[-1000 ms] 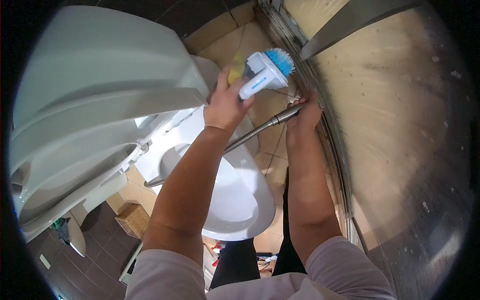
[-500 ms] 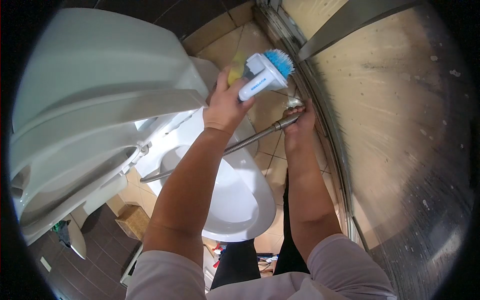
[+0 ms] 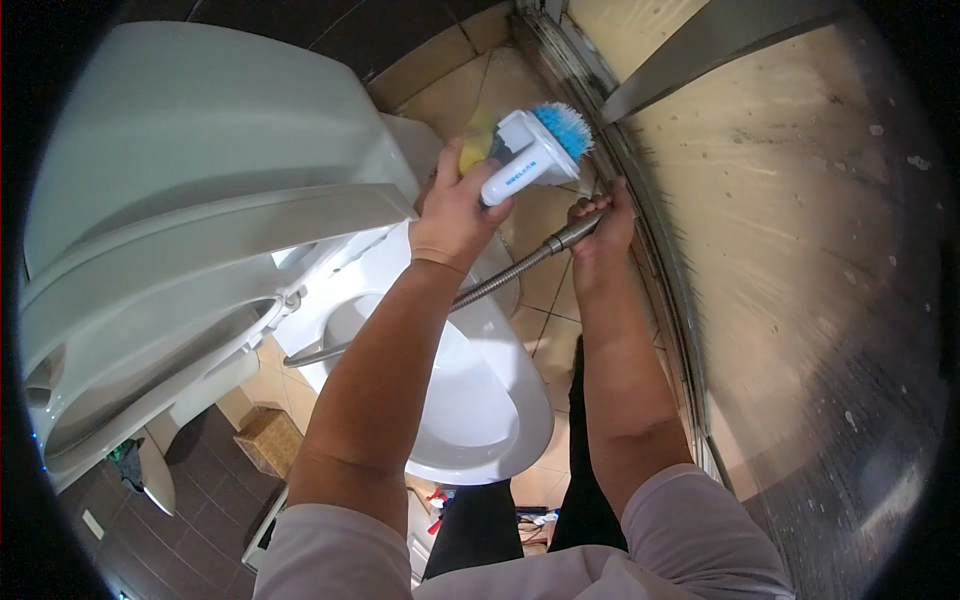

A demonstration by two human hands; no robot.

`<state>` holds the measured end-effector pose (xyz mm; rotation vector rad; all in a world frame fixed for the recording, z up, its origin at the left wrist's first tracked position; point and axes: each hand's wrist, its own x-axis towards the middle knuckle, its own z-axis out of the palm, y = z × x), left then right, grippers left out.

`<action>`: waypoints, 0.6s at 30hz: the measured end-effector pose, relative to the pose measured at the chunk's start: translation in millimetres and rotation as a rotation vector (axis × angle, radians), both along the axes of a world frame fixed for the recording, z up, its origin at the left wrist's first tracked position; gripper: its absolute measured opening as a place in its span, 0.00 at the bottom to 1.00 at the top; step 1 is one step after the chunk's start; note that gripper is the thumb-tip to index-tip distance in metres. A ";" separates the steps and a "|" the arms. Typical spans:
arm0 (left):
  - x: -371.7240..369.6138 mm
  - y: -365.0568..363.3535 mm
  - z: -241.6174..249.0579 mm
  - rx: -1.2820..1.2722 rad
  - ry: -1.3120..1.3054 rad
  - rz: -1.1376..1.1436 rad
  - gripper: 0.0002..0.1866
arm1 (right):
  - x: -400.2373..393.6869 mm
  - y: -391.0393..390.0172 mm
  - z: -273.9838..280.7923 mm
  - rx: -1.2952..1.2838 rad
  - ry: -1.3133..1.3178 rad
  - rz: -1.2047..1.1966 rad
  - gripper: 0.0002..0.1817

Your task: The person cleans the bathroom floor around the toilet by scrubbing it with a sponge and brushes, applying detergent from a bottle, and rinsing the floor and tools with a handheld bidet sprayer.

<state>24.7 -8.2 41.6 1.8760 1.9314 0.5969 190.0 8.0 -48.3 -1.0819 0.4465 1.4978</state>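
Note:
My left hand (image 3: 458,212) is wrapped round the handle of a white scrubbing brush (image 3: 525,165) with blue and white bristles, which point to the upper right. Something yellow (image 3: 479,143) shows blurred beside its fingers. To the right, my right hand (image 3: 606,225) is closed on the metal end of a shower hose (image 3: 517,268). The hose runs down and left, passes behind my left forearm and crosses over the toilet bowl (image 3: 465,390). Both hands are above the tiled floor near the shower's edge.
A raised toilet lid and seat (image 3: 230,225) fill the left side. The shower's metal track (image 3: 655,230) and a glass panel (image 3: 800,250) with water marks stand at the right. A woven box (image 3: 270,443) is at the lower left.
The brush has shifted slightly to the right with my left hand. My right hand has moved slightly up with the hose end.

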 end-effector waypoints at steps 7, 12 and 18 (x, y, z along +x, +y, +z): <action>-1.4 -0.7 -3.0 0.009 -0.008 0.002 0.18 | -5.2 9.5 11.4 0.088 -0.081 -0.008 0.17; -2.0 -1.4 -3.3 -0.002 -0.006 0.009 0.18 | -9.7 15.9 14.7 0.036 -0.086 -0.002 0.18; -2.6 -1.5 -5.8 0.034 0.003 0.000 0.17 | -11.4 17.7 18.0 0.031 -0.106 0.005 0.18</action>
